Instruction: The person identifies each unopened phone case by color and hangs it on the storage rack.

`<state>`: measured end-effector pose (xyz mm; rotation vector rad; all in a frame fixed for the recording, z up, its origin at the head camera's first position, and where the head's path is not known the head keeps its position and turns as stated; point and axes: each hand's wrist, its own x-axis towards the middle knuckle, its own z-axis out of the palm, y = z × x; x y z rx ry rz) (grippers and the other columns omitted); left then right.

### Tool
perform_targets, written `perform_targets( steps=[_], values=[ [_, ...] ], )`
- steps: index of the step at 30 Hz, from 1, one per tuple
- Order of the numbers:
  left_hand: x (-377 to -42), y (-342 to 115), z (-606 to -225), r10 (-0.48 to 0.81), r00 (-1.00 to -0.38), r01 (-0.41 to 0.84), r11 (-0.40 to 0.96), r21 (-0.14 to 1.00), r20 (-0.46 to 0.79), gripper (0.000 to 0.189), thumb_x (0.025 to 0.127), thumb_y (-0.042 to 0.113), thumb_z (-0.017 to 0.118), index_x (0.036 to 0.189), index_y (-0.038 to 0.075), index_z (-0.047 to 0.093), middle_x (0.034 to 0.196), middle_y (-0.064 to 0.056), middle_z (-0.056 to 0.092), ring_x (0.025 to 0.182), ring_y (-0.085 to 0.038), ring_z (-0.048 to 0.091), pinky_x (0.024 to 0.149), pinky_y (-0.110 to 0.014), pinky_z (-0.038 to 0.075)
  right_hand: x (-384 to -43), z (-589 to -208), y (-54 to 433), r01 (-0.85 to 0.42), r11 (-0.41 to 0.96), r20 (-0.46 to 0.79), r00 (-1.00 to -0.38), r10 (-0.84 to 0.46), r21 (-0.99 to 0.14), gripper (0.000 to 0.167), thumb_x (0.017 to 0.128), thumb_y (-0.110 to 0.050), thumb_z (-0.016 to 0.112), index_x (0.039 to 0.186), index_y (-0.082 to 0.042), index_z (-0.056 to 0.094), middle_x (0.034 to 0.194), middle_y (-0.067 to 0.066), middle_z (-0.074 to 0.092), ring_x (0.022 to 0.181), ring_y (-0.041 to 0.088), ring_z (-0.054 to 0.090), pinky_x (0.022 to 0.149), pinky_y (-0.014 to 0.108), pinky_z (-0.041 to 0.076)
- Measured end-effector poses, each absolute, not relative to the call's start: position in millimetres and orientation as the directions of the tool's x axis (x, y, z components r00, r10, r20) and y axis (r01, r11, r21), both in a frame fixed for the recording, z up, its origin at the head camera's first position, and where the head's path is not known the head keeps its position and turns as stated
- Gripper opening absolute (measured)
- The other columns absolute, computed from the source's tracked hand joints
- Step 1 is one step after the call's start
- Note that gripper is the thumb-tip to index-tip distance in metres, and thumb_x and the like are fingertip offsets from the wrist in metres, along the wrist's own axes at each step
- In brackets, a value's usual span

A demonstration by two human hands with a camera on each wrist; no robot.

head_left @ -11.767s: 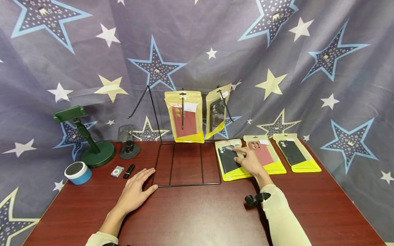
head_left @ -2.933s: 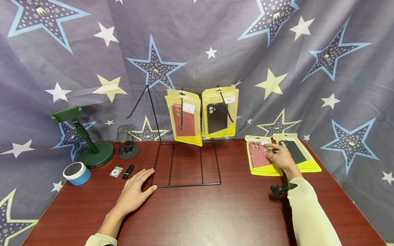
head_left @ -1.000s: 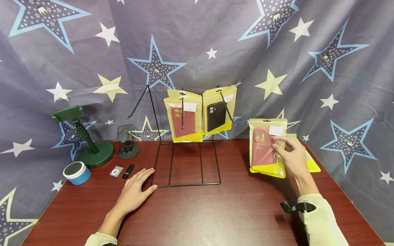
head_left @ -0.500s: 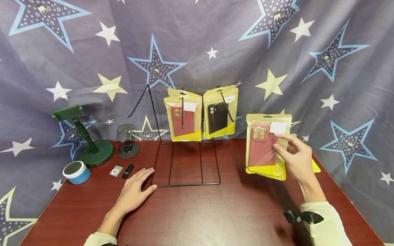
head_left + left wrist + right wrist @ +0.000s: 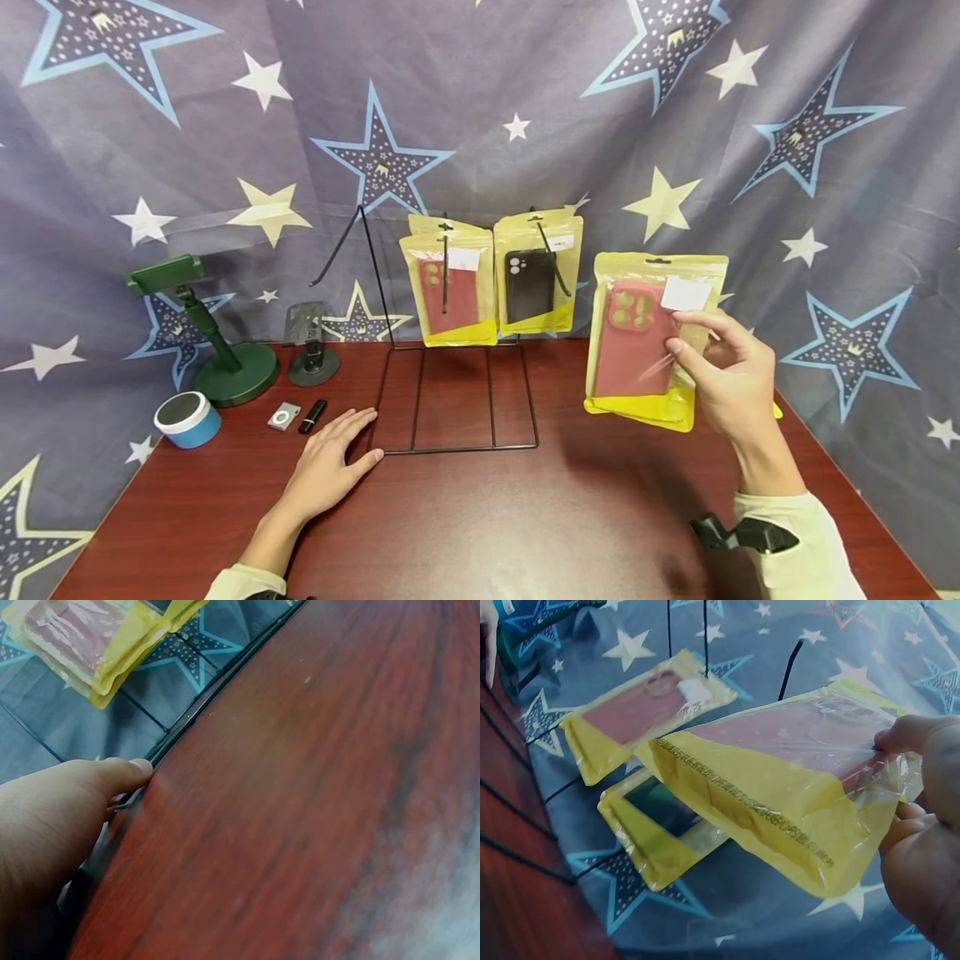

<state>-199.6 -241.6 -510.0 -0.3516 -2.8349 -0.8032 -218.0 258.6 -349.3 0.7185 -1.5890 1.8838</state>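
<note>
My right hand (image 5: 731, 379) pinches the side of a yellow-edged clear pouch holding a pink phone case (image 5: 633, 354), raised upright over the table's right side. In the right wrist view, the thumb presses on the front of this pouch (image 5: 780, 787). A black wire rack (image 5: 455, 451) stands at the middle. From its middle hook hangs a pouch with a pink phone case (image 5: 461, 304), and from its right hook one with a black case (image 5: 528, 292). The left hook is bare. My left hand (image 5: 322, 471) rests at the rack's front left corner, thumb touching the wire.
Behind my right hand, another pouch (image 5: 777, 410) on the table is almost wholly hidden. To the left stand a green phone stand (image 5: 236, 375), a small dark stand (image 5: 315, 367), a blue-and-white round speaker (image 5: 187, 425), a small silver player (image 5: 283, 417) and a black USB stick (image 5: 312, 416).
A black-case pouch has gone from the table onto the right hook. My right hand has since lifted the pink-case pouch off the table, raising it. My left hand has stayed put.
</note>
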Motion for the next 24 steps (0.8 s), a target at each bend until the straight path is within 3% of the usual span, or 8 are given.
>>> perform_targets(
  steps=[6, 10, 14, 17, 21, 24],
  values=[
    [-200, -241, -510, 0.181, -0.957, 0.273, 0.825, 0.495, 0.227, 0.065, 0.098, 0.04, 0.07, 0.153, 0.011, 0.052, 0.158, -0.014, 0.05, 0.15, -0.041, 0.038, 0.112, -0.07, 0.029, -209, -338, 250, -0.734, -0.28, 0.762, -0.648, 0.018, -0.618, 0.036, 0.081, 0.031, 0.062, 0.116, 0.026, 0.061, 0.108, 0.018, 0.072, 0.072, 0.02, 0.075, 0.069, 0.026, 0.062],
    [-200, -241, -509, 0.18, -0.956, 0.275, 0.824, 0.495, 0.23, 0.064, 0.098, 0.04, 0.07, 0.153, 0.011, 0.052, 0.158, -0.014, 0.051, 0.15, -0.041, 0.038, 0.112, -0.07, 0.029, -205, -337, 238, -0.764, -0.258, 0.795, -0.605, -0.031, -0.592, 0.041, 0.077, 0.038, 0.056, 0.116, 0.025, 0.062, 0.109, 0.016, 0.072, 0.072, 0.02, 0.076, 0.066, 0.026, 0.062],
    [-199, -241, -509, 0.18, -0.956, 0.275, 0.824, 0.494, 0.232, 0.064, 0.097, 0.039, 0.071, 0.152, 0.011, 0.052, 0.157, -0.014, 0.051, 0.15, -0.041, 0.038, 0.112, -0.07, 0.029, -203, -338, 221, -0.787, -0.192, 0.807, -0.587, -0.058, -0.587, 0.044, 0.074, 0.038, 0.058, 0.114, 0.02, 0.067, 0.112, 0.012, 0.074, 0.084, 0.014, 0.072, 0.068, 0.021, 0.059],
    [-198, -241, -508, 0.177, -0.958, 0.271, 0.824, 0.498, 0.227, 0.064, 0.097, 0.04, 0.071, 0.152, 0.011, 0.052, 0.157, -0.014, 0.051, 0.15, -0.041, 0.038, 0.112, -0.07, 0.029, -202, -341, 208, -0.792, -0.141, 0.804, -0.59, -0.076, -0.595, 0.044, 0.075, 0.034, 0.062, 0.113, 0.014, 0.07, 0.112, 0.009, 0.074, 0.078, 0.01, 0.064, 0.062, 0.017, 0.053],
    [-198, -240, -508, 0.176, -0.958, 0.27, 0.823, 0.5, 0.228, 0.064, 0.097, 0.039, 0.071, 0.152, 0.011, 0.052, 0.157, -0.014, 0.051, 0.15, -0.041, 0.038, 0.112, -0.07, 0.029, -201, -344, 191, -0.782, -0.056, 0.782, -0.613, -0.11, -0.621, 0.043, 0.078, 0.028, 0.068, 0.114, 0.004, 0.074, 0.111, 0.005, 0.073, 0.055, 0.004, 0.048, 0.045, 0.018, 0.037],
    [-198, -240, -508, 0.176, -0.957, 0.272, 0.823, 0.499, 0.23, 0.064, 0.097, 0.039, 0.071, 0.152, 0.011, 0.052, 0.157, -0.014, 0.051, 0.15, -0.041, 0.038, 0.112, -0.069, 0.029, -202, -348, 178, -0.766, -0.025, 0.76, -0.632, -0.151, -0.643, 0.039, 0.08, 0.023, 0.07, 0.114, 0.004, 0.073, 0.111, 0.002, 0.071, 0.054, 0.006, 0.052, 0.045, 0.019, 0.038]
  ],
)
